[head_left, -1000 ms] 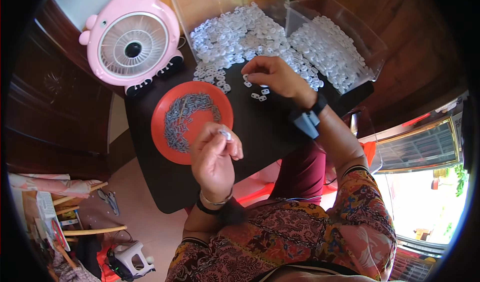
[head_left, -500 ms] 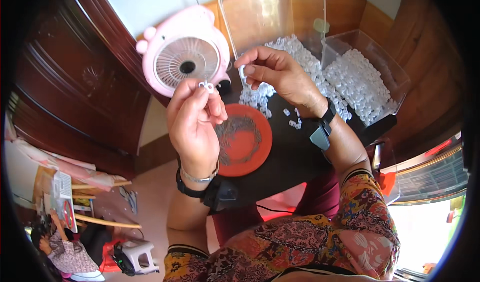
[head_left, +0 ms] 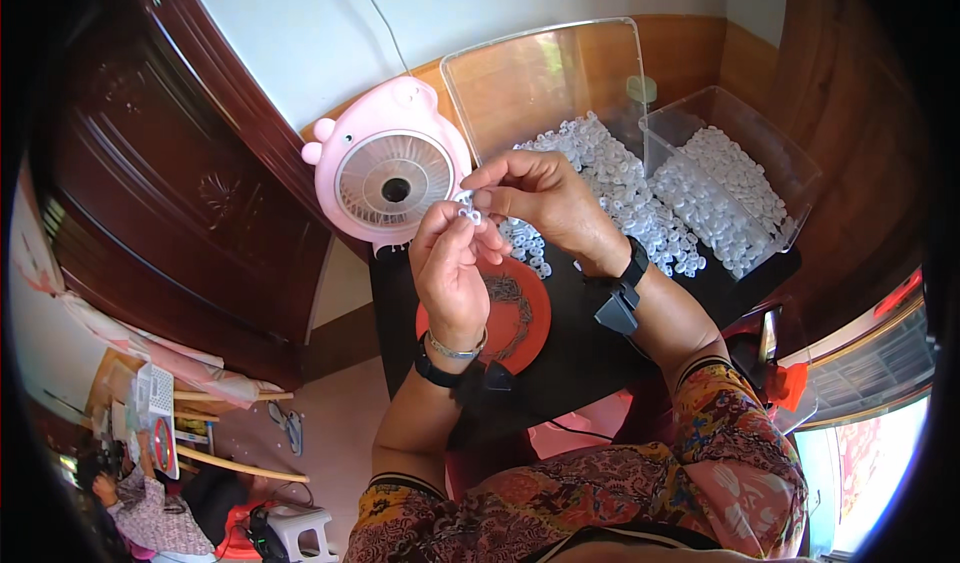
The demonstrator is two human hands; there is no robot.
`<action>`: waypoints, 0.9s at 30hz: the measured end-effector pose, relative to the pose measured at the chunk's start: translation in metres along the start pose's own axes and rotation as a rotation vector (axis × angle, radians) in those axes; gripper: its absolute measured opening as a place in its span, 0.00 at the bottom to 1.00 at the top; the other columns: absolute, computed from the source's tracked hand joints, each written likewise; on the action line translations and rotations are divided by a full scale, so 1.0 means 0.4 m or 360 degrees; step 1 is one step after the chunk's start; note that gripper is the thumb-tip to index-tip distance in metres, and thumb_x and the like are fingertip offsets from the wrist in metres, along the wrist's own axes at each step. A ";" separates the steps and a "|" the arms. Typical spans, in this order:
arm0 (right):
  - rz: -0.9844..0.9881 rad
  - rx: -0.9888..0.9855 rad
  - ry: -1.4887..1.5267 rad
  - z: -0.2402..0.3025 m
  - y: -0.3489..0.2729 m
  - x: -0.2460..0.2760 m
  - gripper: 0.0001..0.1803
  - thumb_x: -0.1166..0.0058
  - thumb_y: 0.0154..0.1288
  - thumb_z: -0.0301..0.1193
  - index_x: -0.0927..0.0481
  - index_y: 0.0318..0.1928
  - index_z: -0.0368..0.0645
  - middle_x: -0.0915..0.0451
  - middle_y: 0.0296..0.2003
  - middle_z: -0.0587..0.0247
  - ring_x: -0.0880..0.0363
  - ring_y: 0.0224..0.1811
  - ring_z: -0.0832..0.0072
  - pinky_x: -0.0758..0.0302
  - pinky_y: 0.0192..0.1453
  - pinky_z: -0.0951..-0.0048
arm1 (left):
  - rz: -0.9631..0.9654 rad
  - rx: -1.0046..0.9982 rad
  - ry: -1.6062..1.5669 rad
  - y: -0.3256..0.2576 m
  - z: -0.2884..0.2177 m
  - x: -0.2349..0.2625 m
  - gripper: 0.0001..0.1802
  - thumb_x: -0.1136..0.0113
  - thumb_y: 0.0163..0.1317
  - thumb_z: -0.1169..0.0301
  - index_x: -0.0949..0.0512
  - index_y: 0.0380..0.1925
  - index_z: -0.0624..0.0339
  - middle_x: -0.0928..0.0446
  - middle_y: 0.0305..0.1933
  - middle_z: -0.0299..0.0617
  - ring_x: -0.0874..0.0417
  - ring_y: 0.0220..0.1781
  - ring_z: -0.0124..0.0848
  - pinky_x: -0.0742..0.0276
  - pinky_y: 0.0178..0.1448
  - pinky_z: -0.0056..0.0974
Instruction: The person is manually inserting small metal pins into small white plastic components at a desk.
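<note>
My left hand (head_left: pixel 450 268) and my right hand (head_left: pixel 540 198) are raised together above a black table (head_left: pixel 560 363), fingertips meeting on a small white plastic ring piece (head_left: pixel 466 206). Both hands pinch this little part between thumb and fingers. Below them lies a red round dish (head_left: pixel 525 308) holding thin grey bits. A heap of small white ring pieces (head_left: pixel 620 178) covers the table's far side, just beyond my right hand.
A pink pig-shaped fan (head_left: pixel 390 178) stands at the table's far left. A clear plastic box (head_left: pixel 735 178) with more white pieces sits at far right, a clear lid (head_left: pixel 545 83) leaning behind the heap. Dark wooden door at left; stool and clutter on the floor lower left.
Both hands have risen from the table and come together; the right hand left the heap and now meets the left hand's fingertips on the small white piece. The view tilted upward.
</note>
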State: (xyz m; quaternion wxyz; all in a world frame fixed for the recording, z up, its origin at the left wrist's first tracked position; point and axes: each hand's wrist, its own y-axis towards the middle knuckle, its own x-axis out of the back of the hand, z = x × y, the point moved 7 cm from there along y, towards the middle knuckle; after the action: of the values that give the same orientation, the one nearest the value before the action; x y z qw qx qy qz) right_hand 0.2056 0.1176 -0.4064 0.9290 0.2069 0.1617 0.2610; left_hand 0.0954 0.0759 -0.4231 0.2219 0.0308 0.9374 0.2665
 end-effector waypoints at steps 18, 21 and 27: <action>-0.0021 -0.0065 0.0027 0.022 0.005 0.041 0.07 0.44 0.62 0.20 0.20 0.42 0.36 0.18 0.31 0.65 0.21 0.31 0.83 0.23 0.36 0.81 | -0.0103 0.0026 0.0425 0.011 0.002 0.016 0.10 0.51 0.64 0.69 0.30 0.24 0.61 0.29 0.20 0.34 0.31 0.21 0.20 0.38 0.26 0.24; -0.0020 -0.0029 0.0041 0.027 0.006 0.035 0.06 0.43 0.62 0.21 0.19 0.40 0.36 0.18 0.29 0.67 0.22 0.28 0.85 0.24 0.34 0.84 | -0.0064 0.0068 0.0463 0.013 0.003 0.020 0.10 0.50 0.64 0.70 0.30 0.24 0.60 0.30 0.20 0.33 0.31 0.21 0.19 0.39 0.26 0.24; 0.0018 0.0009 -0.0029 0.031 0.004 0.020 0.07 0.42 0.61 0.21 0.19 0.41 0.37 0.18 0.31 0.68 0.22 0.32 0.85 0.25 0.37 0.83 | -0.0056 0.0043 0.0467 0.015 -0.003 0.024 0.10 0.50 0.64 0.69 0.30 0.24 0.60 0.30 0.20 0.33 0.31 0.21 0.19 0.39 0.26 0.24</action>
State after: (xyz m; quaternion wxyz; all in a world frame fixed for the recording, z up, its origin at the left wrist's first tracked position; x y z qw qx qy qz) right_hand 0.2166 0.1198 -0.3963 0.9283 0.2129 0.1526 0.2639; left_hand 0.0857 0.0822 -0.4230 0.0867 -0.0220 0.9637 0.2515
